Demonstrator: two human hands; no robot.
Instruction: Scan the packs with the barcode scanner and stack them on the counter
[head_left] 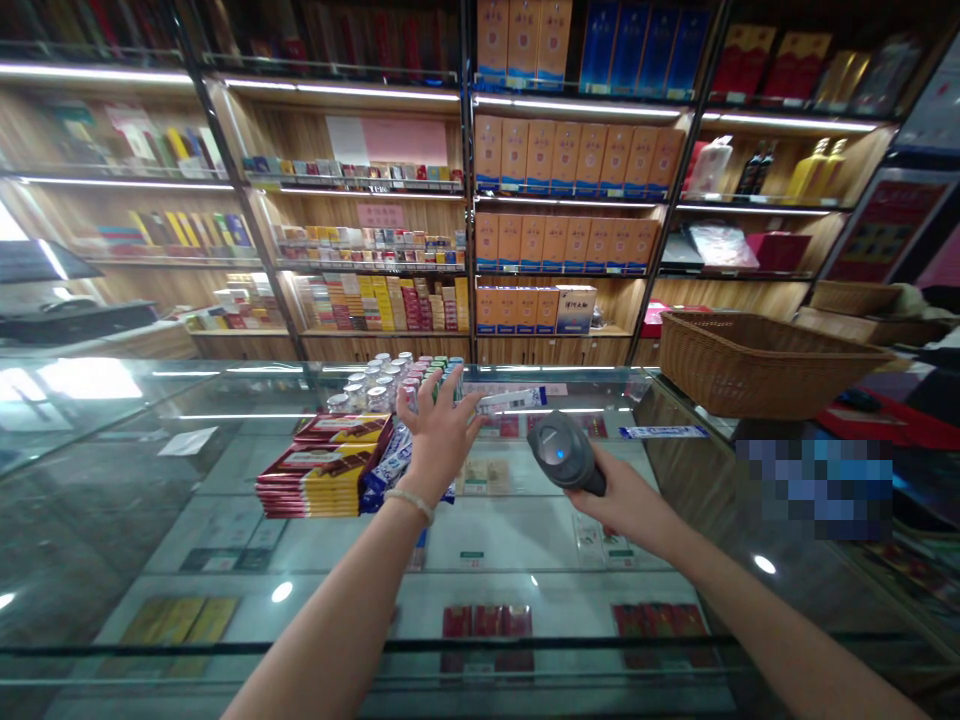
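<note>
My left hand (437, 440) reaches over the glass counter, its thumb and index finger at the near end of a white-and-blue wrapped snack bar (514, 401), the other fingers spread. A barcode shows on the bar's wrapper. My right hand (626, 500) is wrapped round the handle of a dark grey barcode scanner (562, 452), which has a small blue light and sits just right of the bar. Under and beside my left wrist lie blue-wrapped bars (391, 460), partly hidden, next to stacked red-and-yellow chocolate wafer packs (322, 470). Another blue-and-white bar (664, 432) lies farther right.
Several small lidded jars (367, 385) stand behind the packs. A wicker basket (765, 360) sits at the right end of the glass counter (517, 545), with boxed goods beneath its top. Beyond are wall shelves with orange boxes (570, 155) and cigarette packs (382, 300).
</note>
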